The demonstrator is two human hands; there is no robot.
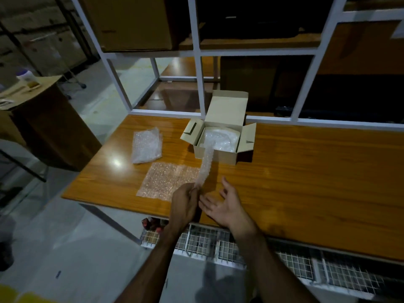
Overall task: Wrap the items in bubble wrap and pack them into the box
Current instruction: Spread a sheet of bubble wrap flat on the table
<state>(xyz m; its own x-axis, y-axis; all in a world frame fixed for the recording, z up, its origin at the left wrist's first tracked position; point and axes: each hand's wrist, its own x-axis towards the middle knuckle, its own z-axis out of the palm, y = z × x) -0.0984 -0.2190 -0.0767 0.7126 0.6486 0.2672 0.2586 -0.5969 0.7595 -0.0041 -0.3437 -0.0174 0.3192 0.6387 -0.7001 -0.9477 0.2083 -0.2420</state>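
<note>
Head view: box [220,147] holds bubble wrap [220,138]; left hand [185,202] pinches its strip, right hand [225,206] spread.

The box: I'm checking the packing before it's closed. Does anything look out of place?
Yes. A strip of bubble wrap trails out of the open box over its front wall, stretched to the left hand, which grips its end. The flaps can't shut over it. The right hand is open beside it.

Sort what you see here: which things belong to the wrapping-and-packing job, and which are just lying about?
Job: open box; bubble-wrap strip pulled from it by the left hand; flat sheet; crumpled bundle.

Lying about: white bottle on the side stand; shelf cartons.
</note>
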